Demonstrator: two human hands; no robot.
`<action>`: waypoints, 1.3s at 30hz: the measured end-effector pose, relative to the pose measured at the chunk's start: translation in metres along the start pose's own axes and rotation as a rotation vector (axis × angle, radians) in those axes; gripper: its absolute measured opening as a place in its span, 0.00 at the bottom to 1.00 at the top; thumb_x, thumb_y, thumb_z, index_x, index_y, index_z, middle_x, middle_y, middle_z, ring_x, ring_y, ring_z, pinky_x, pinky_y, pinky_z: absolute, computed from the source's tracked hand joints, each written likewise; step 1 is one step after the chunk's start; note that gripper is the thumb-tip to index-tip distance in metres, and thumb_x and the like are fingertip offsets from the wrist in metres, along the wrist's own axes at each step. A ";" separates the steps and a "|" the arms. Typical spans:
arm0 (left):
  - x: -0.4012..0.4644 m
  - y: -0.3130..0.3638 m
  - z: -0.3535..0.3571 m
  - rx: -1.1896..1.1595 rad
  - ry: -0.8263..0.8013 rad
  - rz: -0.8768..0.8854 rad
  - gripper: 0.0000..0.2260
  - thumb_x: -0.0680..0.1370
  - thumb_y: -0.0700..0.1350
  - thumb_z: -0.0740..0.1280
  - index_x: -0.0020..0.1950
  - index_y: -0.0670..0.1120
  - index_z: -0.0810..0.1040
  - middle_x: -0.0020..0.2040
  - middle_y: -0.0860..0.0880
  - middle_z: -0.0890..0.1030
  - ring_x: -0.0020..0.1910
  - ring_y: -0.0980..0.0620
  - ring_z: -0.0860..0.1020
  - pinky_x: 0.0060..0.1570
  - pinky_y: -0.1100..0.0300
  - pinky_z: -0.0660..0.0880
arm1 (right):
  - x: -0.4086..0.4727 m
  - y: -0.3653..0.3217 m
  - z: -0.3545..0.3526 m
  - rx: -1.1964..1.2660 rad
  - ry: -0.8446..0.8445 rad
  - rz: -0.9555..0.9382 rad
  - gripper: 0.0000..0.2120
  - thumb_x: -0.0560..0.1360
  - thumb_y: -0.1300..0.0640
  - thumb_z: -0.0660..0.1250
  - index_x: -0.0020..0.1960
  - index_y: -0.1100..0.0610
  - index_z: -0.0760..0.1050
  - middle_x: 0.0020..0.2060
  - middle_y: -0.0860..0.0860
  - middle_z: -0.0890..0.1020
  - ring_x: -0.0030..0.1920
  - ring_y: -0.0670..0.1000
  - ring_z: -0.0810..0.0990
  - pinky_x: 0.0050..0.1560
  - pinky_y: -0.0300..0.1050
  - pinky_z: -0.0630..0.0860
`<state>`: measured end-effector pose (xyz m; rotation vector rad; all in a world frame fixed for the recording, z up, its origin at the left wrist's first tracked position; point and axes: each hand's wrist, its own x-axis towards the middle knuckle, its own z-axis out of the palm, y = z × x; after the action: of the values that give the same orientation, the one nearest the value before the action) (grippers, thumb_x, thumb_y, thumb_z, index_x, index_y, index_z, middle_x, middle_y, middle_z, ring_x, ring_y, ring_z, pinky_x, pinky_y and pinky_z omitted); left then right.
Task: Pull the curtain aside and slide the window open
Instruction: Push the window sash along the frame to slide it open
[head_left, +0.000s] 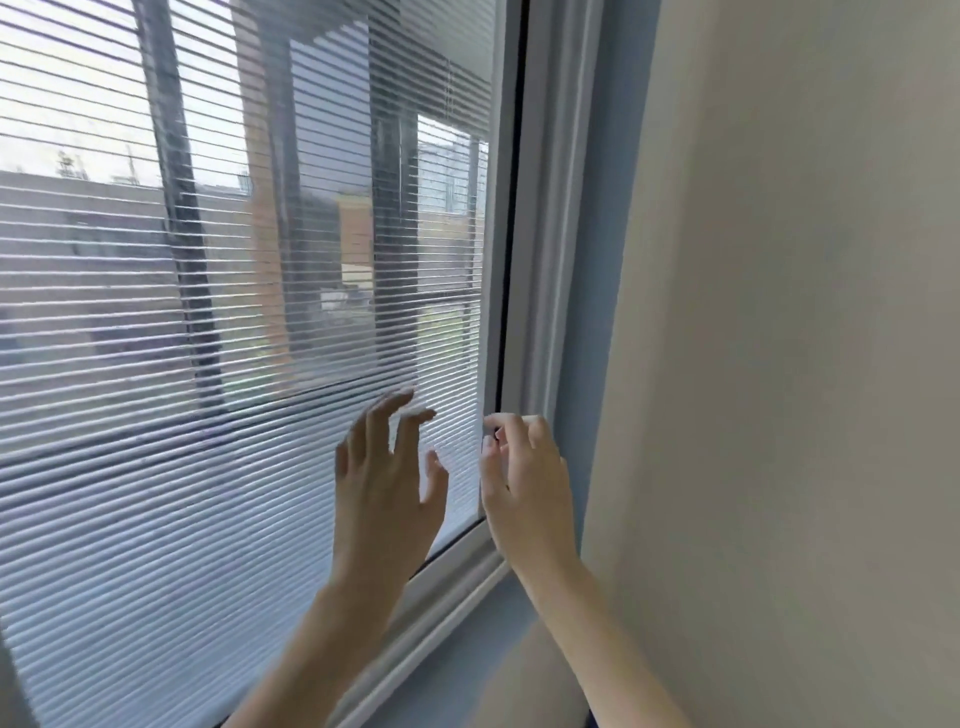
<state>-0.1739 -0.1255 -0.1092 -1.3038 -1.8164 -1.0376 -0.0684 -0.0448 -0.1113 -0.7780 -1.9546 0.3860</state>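
This looks like a room in a home or flat. A white-framed window (540, 291) sits in a plain painted wall (779, 312), with a blue-grey band edging the frame. Thin horizontal blinds (156, 467) cover the glass. Through the slats, low buildings, a brick-coloured wall and a patch of greenery show outside under a bright sky.

Blinds (156, 467) running off left, top and bottom edges; full extent not showing. Window frame (540, 260) getting cut off at top. Both forearms leaving bottom edge. Right hand (524, 483) fingertips curling at blind's right edge; actual contact too blurred to tell. Left hand (387, 483) covering slats behind it. Outdoor buildings blurring behind slats.
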 end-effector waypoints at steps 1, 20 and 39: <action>0.003 0.000 0.011 0.010 -0.001 0.006 0.16 0.72 0.39 0.69 0.60 0.43 0.77 0.65 0.43 0.74 0.63 0.42 0.73 0.60 0.48 0.69 | 0.006 0.010 0.005 0.008 -0.002 0.003 0.16 0.80 0.47 0.52 0.63 0.49 0.71 0.59 0.47 0.74 0.59 0.47 0.76 0.62 0.56 0.75; 0.139 -0.010 0.244 0.419 0.164 -0.002 0.26 0.73 0.42 0.72 0.71 0.44 0.73 0.76 0.42 0.63 0.77 0.43 0.58 0.72 0.46 0.58 | 0.237 0.184 0.108 0.361 -0.083 -0.118 0.26 0.80 0.45 0.57 0.77 0.44 0.56 0.77 0.45 0.59 0.75 0.45 0.61 0.71 0.41 0.62; 0.173 -0.052 0.291 1.024 0.159 0.235 0.28 0.84 0.59 0.45 0.81 0.48 0.51 0.80 0.42 0.50 0.79 0.42 0.49 0.76 0.42 0.44 | 0.254 0.189 0.156 0.308 0.094 0.016 0.32 0.81 0.41 0.47 0.78 0.50 0.38 0.80 0.53 0.51 0.79 0.54 0.53 0.77 0.57 0.59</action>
<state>-0.2910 0.1962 -0.1078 -0.7246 -1.6329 -0.0085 -0.2216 0.2726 -0.1236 -0.6015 -1.7486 0.6318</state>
